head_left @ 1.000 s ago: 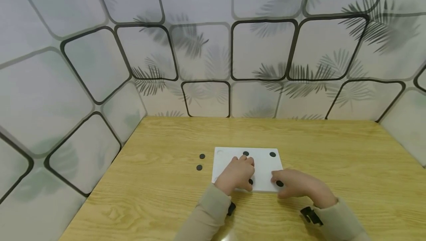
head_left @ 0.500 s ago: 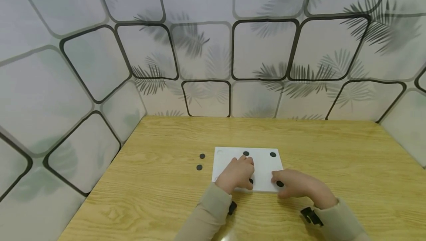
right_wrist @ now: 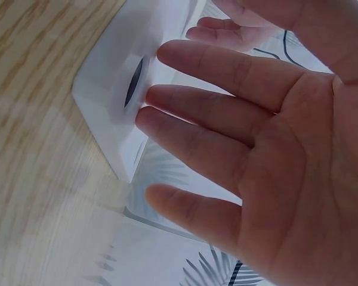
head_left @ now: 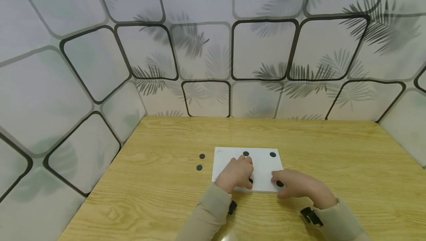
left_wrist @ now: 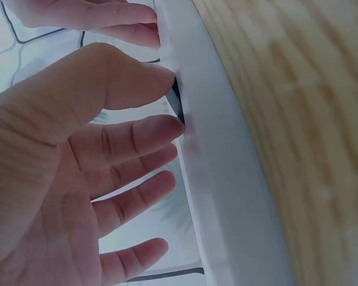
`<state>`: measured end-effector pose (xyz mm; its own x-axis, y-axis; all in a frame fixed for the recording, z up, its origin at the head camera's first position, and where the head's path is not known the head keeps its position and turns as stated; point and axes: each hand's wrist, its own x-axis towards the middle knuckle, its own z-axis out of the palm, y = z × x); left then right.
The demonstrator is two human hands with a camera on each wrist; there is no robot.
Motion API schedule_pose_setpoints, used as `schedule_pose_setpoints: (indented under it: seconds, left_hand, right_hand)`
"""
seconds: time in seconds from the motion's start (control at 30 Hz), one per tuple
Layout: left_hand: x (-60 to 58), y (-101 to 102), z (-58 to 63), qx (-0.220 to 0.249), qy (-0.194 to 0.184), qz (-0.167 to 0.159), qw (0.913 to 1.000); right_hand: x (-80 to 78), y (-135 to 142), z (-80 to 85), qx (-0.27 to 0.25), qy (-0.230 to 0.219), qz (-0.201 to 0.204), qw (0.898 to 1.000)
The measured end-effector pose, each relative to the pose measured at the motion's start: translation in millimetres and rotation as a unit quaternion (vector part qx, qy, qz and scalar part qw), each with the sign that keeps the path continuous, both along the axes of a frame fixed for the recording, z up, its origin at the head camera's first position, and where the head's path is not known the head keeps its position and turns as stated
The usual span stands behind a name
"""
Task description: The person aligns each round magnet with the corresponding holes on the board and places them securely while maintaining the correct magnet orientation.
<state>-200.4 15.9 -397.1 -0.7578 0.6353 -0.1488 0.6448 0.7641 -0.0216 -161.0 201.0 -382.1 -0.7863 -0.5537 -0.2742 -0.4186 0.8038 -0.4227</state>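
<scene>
A white rectangular board (head_left: 264, 165) lies flat on the table, with black discs set in it. Over its left half, my left hand (head_left: 235, 173) pinches a black disc (head_left: 251, 181) between thumb and forefinger, right at the board's surface; the left wrist view shows this disc (left_wrist: 177, 100) edge-on, the other fingers loosely spread. My right hand (head_left: 299, 185) lies at the board's right side, straight fingertips touching it beside another black disc (head_left: 280, 183). That disc (right_wrist: 133, 83) sits near a corner in the right wrist view. Two more discs show along the far edge, at middle (head_left: 246, 153) and right (head_left: 273, 154).
On the wooden table (head_left: 149, 196), two loose black discs lie left of the board, one farther back (head_left: 202, 156) and one nearer (head_left: 199, 167). A shallow round recess (head_left: 219, 152) shows in the board's far left corner. Patterned walls (head_left: 206, 52) rise behind and at the sides.
The left hand shifts only very slightly at the disc. The right hand, board and loose discs keep their places.
</scene>
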Motion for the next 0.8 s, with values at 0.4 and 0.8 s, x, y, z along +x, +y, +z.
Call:
schedule_pose_setpoints:
  seconds: [0.4, 0.8]
  left_hand:
    - [3.1, -1.2, 0.9, -0.003, 0.002, -0.003, 1.0000]
    - [3.9, -2.4, 4.9, -0.009, 0.013, -0.015, 0.9998]
  right_hand:
    - [2.1, -0.5, -1.3, 0.000, 0.005, 0.001, 1.000]
    - [-0.8, 1.0, -1.2, -0.002, 0.023, 0.013, 1.000]
